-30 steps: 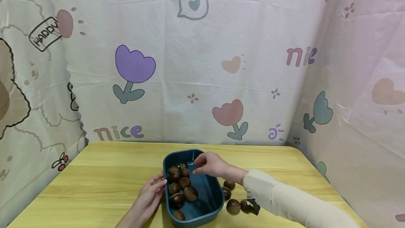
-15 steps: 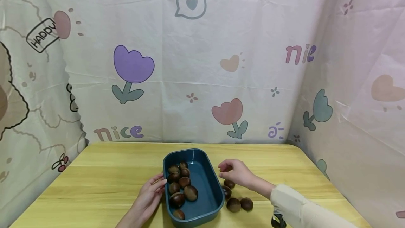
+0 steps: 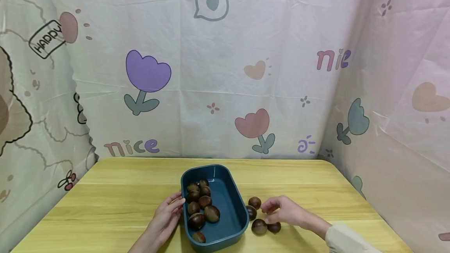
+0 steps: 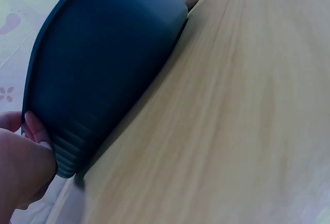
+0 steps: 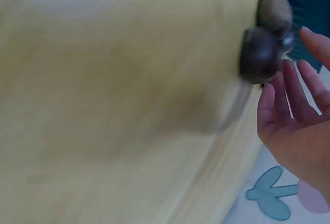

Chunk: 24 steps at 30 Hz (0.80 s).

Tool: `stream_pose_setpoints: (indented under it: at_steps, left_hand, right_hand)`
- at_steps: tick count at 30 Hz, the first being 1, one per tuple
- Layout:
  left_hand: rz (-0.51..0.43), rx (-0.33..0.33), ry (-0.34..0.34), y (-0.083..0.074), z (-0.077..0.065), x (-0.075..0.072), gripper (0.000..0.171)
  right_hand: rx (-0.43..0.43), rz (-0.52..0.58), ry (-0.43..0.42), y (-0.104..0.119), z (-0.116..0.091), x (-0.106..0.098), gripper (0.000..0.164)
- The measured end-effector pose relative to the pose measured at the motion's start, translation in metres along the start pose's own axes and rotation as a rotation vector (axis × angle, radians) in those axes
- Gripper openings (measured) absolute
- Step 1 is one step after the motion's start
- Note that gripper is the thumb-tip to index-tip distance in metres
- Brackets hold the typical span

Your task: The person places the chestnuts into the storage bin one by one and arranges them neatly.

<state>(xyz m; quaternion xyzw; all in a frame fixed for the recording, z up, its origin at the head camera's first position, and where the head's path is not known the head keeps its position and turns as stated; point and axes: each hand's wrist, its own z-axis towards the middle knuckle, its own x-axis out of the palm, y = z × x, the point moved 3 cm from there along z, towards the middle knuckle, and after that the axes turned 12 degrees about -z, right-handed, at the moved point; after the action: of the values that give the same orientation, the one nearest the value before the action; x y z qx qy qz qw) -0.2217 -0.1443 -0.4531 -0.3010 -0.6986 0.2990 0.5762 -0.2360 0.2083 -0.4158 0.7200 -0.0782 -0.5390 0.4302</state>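
Dark blue plastic box [image 3: 226,202] sits on the wood-grain table [image 3: 140,190], long axis near-to-far, far end canted slightly left. Left hand [image 3: 168,216] has the left rim pinched, thumb over the edge, fingers against the outer wall. Right hand [image 3: 286,211] is empty as far as I can see, fingers slightly bent, thumb and fingertips apart. Key relation: four loose chestnuts [image 3: 259,227] lie in a small cluster between box and right hand, left of that palm, so right is the nearer hand; left is across the box. Nuts are roundish, so no long axis worth lining up to. Leftmost one sits at the right wall; can't tell if it touches. Nine chestnuts [image 3: 212,214] show inside, along the left side, right half bare. Hard to read: right thumb overlaps the rightmost loose nut, contact unclear. Right wrist view is soft, nuts overlapping; left wrist view is mostly outer wall, box contents hidden. Cream sleeve [image 3: 346,239] runs off the bottom edge.
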Motion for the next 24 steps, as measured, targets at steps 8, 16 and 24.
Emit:
stream_pose_setpoints:
  at_steps: [8, 16, 24]
  left_hand:
    - [-0.001, -0.004, -0.005, -0.001, 0.000, -0.002, 0.031]
    - [0.001, -0.003, -0.003, 0.000, 0.001, -0.001, 0.033]
    - [-0.004, -0.007, 0.001, 0.000, 0.001, 0.000, 0.032]
  right_hand:
    - [0.025, 0.048, 0.077, -0.017, -0.015, 0.000, 0.040]
    - [0.015, 0.051, 0.049, -0.024, -0.020, 0.001, 0.045]
    - [0.028, 0.019, 0.027, -0.023, -0.020, 0.000, 0.042]
